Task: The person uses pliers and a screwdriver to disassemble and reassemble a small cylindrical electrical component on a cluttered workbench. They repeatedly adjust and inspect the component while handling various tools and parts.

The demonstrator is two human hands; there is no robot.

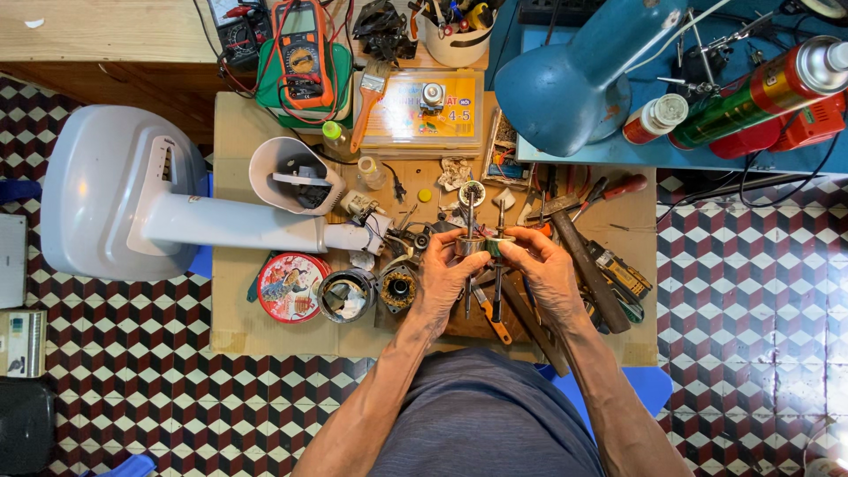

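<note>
Both your hands meet over the middle of the cardboard-covered tabletop (265, 340), holding a small motor rotor (483, 245) — a short metal drum on a thin steel shaft that sticks out above and below. Your left hand (444, 276) has its grip closed on the drum's left side; your right hand (541, 265) pinches the right side, fingertips together on it. Judgement: the rotor looks dense for its size, rigid, smooth-skinned and probably a little oily, so it may slip; hold the drum body, not the slender shaft, which could bend or mar. Just left of your left hand sit an open motor housing (398, 289) and a round tin (292, 286) (red, picture lid). A grey fan stand (132, 199) lies across the left edge — a hammer (590, 269) and screwdrivers lie beside your right hand.
</note>
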